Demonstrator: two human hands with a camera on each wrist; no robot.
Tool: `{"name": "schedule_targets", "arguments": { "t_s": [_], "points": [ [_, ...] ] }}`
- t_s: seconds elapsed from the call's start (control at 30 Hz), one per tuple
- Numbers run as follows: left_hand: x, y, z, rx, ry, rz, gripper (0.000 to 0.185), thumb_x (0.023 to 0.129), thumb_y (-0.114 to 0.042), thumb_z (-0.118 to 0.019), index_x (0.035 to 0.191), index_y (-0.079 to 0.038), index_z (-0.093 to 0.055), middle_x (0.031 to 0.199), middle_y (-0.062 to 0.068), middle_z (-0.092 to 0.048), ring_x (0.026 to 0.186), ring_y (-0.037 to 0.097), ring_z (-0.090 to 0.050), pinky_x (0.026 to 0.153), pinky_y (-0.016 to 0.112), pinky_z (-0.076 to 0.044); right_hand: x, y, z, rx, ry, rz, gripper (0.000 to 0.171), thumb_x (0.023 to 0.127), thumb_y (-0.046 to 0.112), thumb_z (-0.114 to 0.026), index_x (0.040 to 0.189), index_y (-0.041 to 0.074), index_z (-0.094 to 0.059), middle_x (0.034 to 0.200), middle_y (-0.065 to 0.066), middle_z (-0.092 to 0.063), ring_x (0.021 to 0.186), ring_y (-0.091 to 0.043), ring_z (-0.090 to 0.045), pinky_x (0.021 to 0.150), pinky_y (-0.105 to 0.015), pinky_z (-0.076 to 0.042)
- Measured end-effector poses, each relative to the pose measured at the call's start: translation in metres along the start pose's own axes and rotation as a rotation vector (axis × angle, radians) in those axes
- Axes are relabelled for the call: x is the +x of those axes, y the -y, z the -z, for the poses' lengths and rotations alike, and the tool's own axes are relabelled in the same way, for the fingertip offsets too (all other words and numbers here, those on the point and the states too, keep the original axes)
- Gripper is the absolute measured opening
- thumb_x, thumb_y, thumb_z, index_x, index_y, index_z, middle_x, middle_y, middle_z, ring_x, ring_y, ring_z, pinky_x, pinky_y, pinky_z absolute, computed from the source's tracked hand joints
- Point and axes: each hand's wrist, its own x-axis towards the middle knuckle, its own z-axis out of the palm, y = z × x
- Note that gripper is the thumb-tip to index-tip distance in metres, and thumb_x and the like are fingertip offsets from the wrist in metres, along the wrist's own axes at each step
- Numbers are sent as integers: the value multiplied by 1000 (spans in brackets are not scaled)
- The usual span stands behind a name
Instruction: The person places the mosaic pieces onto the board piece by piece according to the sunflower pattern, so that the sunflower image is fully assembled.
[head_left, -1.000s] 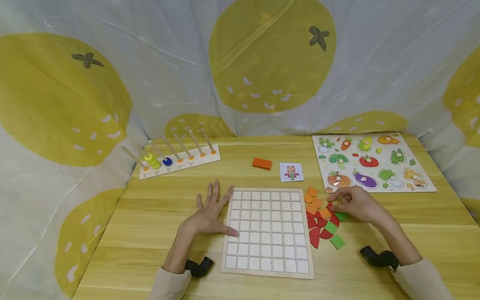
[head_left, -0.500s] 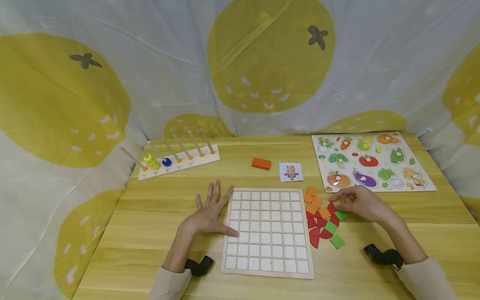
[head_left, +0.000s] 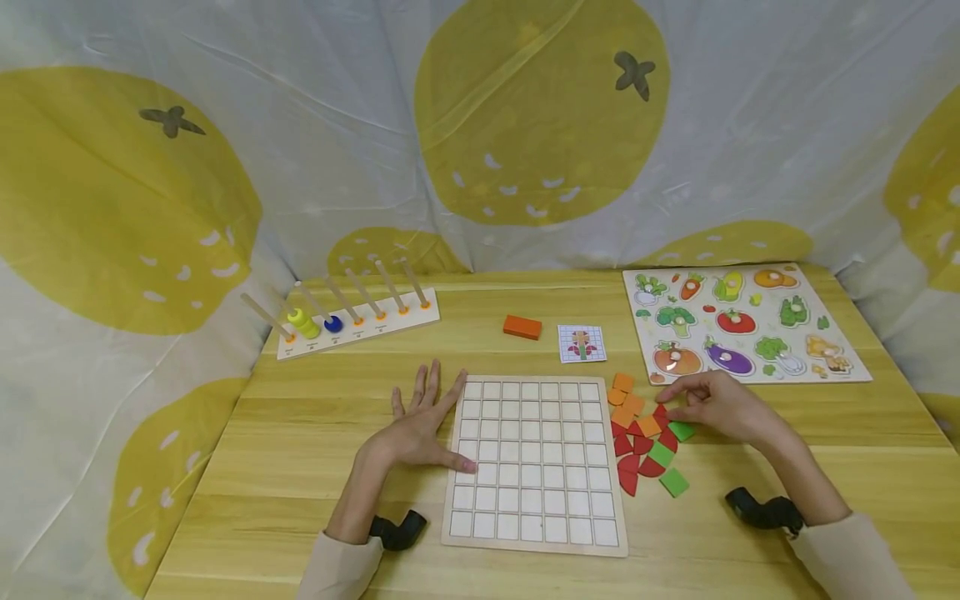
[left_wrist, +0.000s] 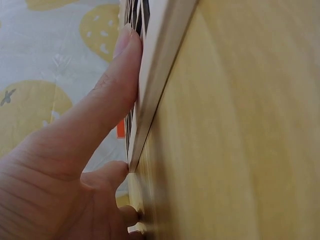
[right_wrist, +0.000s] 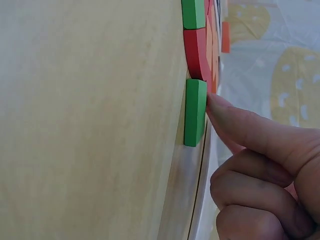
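Note:
My left hand (head_left: 416, 429) rests with fingers spread at the left side of a wooden grid board (head_left: 540, 550) with pale square cells. Its thumb (left_wrist: 120, 65) lies on the board's edge in the left wrist view, and the other fingertips reach along the far left corner. Right of the board, my right hand (head_left: 723, 407) pinches a small red tile (head_left: 662, 412) between thumb and forefinger, its other fingers curled. Close to the thumb lies a green tile (right_wrist: 194, 112), next to a red curved-edge tile (right_wrist: 195, 52). Orange tiles (head_left: 628, 408) and more red tiles (head_left: 628, 475) are grouped beside the board.
A picture card (head_left: 581, 343) and an orange block (head_left: 522, 327) lie beyond the board. At the back left stands a peg counting stand (head_left: 397, 321) with yellow and blue beads. A vegetable knob puzzle (head_left: 750, 329) lies at the back right. A patterned curtain (head_left: 345, 125) hangs behind the table.
My right hand has shifted slightly right, then a little back left, with the red tile moving along between its fingertips. The left hand and the board have stayed in place.

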Motion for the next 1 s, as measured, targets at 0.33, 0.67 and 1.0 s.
{"name": "schedule_targets", "arguments": {
  "t_s": [0.33,0.67,1.0],
  "points": [
    [-1,0,1,9,1,9,137,72,-58,-89,168,-25,3,168,17,32,155,40,32,115,76,20,1,-1,1,-18,-24,-27,22,92,14,-78,111,4,-75,70,1,-43,61,-10,-39,53,-27,-32],
    [0,0,1,4,0,9,136,72,-58,-89,168,-26,3,168,17,32,155,39,32,115,77,20,-1,-2,2,-3,-43,-46,27,87,14,-83,111,2,-75,69,2,-43,60,-11,-39,51,-28,-31],
    [-2,0,1,-23,-15,-16,138,71,-59,-89,168,-24,2,168,19,31,156,41,31,115,76,21,-1,1,1,-95,-70,-13,23,87,12,-83,107,3,-76,67,2,-42,60,-10,-38,52,-27,-31]
  ]
}}
